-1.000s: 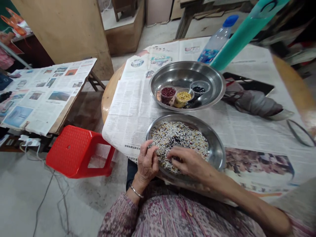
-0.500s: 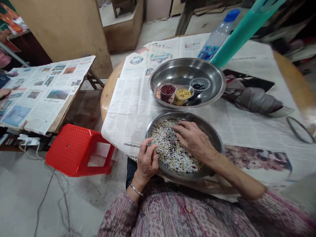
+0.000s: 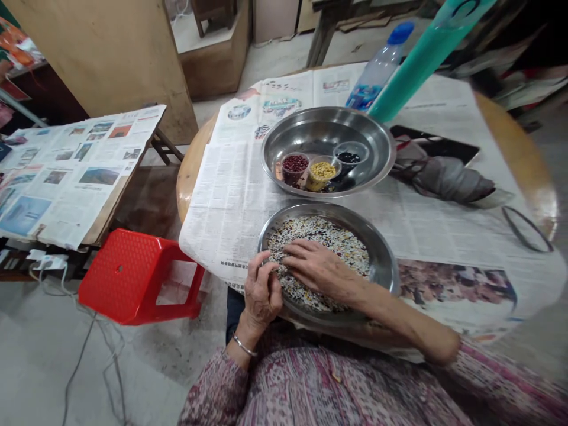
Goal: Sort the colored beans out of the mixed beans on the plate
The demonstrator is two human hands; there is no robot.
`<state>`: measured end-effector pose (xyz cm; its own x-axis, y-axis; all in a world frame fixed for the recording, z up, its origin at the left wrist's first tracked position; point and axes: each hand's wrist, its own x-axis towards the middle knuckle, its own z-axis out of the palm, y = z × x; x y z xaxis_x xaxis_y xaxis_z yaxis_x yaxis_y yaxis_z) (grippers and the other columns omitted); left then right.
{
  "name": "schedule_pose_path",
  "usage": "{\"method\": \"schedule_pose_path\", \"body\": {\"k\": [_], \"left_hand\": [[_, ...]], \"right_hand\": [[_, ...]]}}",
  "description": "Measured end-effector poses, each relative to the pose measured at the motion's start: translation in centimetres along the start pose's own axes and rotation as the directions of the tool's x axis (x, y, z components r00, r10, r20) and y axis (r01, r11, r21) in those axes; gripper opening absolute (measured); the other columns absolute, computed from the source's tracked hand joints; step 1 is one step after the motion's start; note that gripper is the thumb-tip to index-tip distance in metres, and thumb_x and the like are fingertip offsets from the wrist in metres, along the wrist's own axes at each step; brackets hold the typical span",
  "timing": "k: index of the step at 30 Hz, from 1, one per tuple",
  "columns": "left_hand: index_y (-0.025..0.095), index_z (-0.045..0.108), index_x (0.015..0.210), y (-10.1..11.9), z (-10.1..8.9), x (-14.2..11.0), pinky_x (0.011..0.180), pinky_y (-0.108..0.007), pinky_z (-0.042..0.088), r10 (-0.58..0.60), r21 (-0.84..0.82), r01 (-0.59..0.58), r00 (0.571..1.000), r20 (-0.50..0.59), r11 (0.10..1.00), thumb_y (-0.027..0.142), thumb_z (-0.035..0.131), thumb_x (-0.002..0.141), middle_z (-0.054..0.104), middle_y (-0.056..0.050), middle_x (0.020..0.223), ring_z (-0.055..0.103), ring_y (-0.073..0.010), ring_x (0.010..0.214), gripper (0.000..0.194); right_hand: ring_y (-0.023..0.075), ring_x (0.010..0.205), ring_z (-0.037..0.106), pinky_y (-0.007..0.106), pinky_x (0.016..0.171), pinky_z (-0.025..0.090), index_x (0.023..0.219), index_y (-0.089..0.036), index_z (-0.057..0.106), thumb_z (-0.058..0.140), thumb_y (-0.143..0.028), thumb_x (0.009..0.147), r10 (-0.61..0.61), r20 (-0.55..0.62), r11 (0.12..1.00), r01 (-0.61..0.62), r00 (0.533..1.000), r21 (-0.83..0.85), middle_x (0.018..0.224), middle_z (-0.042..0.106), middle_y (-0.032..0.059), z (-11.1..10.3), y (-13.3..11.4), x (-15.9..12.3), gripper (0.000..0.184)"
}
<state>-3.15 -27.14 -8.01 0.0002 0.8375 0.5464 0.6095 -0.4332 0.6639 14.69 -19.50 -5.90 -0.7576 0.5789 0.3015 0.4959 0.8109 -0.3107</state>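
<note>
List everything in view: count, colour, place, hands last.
Front basin: one, silver, nearest
Grains: uncounted, mixed, front basin
Back basin: one, silver, behind
Cups: three, clear, back basin
Beans: uncounted; red, yellow, black; cups
Bottle: one, clear, behind back basin
Tube: one, teal, beside bottle
Bundle: one, grey, right
Slab: one, black, right
Loop: one, dark, right
Newspapers: several, white, tables
Tables: two, brown, centre, left
Stool: one, red, floor
Plug strip: one, white, left
Cables: several, grey, floor
Bracelet: one, silver, left wrist
Left hand: one, at front basin's rim
Right hand: one, on grains

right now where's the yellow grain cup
In the head view, the yellow grain cup sits in the far basin, just right of the red bean cup.
</note>
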Motion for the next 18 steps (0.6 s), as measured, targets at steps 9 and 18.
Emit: {"method": "schedule_pose_path", "body": {"k": [9,18], "left_hand": [[0.018,0.057,0.115,-0.1,0.0,-0.1,0.108,-0.043,0.052,-0.006,-0.009,0.006,1.000,0.009,1.000,0.006,0.047,0.095,0.056,-0.013,0.131,0.056,-0.0223,0.125,0.025],[0.018,0.059,0.114,-0.2,-0.1,0.0,0.108,-0.043,0.051,-0.007,0.001,0.007,1.000,0.026,1.000,0.008,0.046,0.096,0.055,-0.013,0.131,0.055,-0.0221,0.126,0.024]], "right_hand": [[0.0333,0.115,0.058,0.049,0.097,0.053,0.123,-0.010,0.065,0.049,-0.030,0.097,0.374,-0.206,0.904,-0.405,0.904,-0.138,0.123,0.064,0.0204,-2.3,4.1,-5.0,0.036],[0.0197,0.087,0.064,0.032,0.075,0.054,0.101,-0.020,0.067,0.046,-0.019,0.098,0.290,0.055,0.952,-0.294,0.955,0.084,0.096,0.065,0.0087,-1.0,-1.1,-3.3,0.021]]}}
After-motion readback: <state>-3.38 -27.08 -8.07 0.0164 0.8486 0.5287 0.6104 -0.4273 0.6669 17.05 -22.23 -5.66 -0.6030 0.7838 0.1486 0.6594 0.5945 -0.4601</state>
